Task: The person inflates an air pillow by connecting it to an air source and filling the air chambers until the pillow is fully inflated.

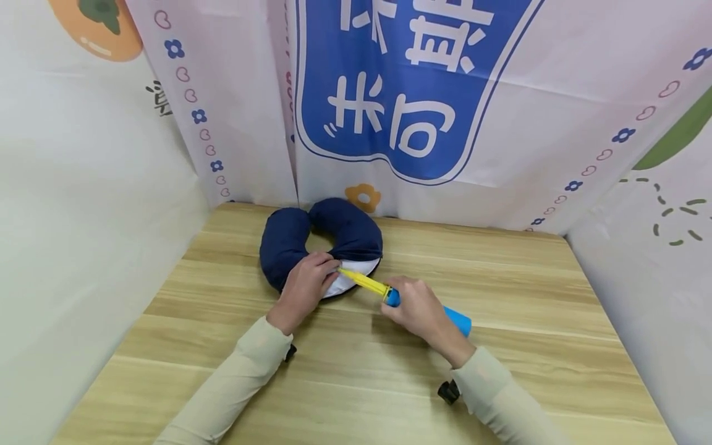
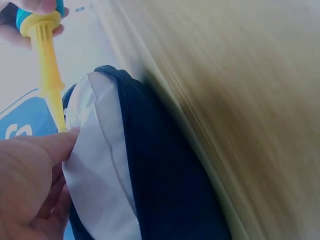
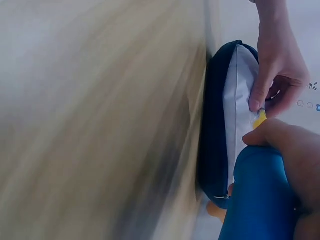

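Observation:
A navy U-shaped neck pillow (image 1: 350,227) lies on the table, its cover unzipped along the near curve so the white inner bladder (image 2: 102,165) shows. At that opening my left hand (image 1: 306,281) pinches the bladder's inflation valve, with thumb and fingertips at the tip of a yellow nozzle (image 2: 47,75). The nozzle belongs to a blue hand pump (image 1: 458,321), which my right hand (image 1: 418,307) grips around its body. Its tip points left into the left fingertips, which hide most of the valve. In the right wrist view, the blue barrel (image 3: 262,195) fills the lower foreground.
The wood-grain table (image 1: 517,296) runs back to a printed cloth wall (image 1: 500,154) just behind the pillow. White side walls (image 1: 83,185) flank both edges. Dark wrist camera mounts (image 1: 448,392) sit below the sleeves.

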{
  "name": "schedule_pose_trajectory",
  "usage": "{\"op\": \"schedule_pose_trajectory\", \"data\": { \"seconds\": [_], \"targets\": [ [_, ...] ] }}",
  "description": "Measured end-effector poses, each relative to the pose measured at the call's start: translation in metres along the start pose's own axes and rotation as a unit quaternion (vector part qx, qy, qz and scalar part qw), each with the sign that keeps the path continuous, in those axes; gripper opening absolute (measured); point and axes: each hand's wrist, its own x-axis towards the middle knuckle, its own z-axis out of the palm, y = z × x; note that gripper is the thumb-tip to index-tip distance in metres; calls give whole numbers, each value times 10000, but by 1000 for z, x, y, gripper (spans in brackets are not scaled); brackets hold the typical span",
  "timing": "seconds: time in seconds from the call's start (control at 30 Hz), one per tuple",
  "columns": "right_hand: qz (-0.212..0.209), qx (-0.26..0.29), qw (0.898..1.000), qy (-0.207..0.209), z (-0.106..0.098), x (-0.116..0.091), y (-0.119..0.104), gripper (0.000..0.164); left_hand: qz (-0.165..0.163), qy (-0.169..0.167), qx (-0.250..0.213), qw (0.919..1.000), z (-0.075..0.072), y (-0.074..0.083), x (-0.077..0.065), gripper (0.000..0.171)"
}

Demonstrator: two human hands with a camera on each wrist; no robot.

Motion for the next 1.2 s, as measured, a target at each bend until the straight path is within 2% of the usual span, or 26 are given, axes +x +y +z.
{"op": "schedule_pose_trajectory", "data": {
  "seconds": [0.17,0.4,0.83,1.07,1.2],
  "targets": [
    [-381,-91,9991,-133,-10,-2,1,40,338,186,18,9993,-2,-1,-8,17],
    [-810,280,9957,-350,-26,-5,9,37,580,433,-191,9972,-7,6,-16,18],
    [-688,763,9916,-791,-53,-26,25,25,1001,245,-450,9937,-5,33,-14,15],
    [-828,844,9875,-1046,-61,-32,33,29,1113,255,-539,9920,-1,39,-20,14],
    [-958,832,9857,-1112,-66,-32,37,29,1253,243,-600,9900,-1,38,-21,13]
  ]
}}
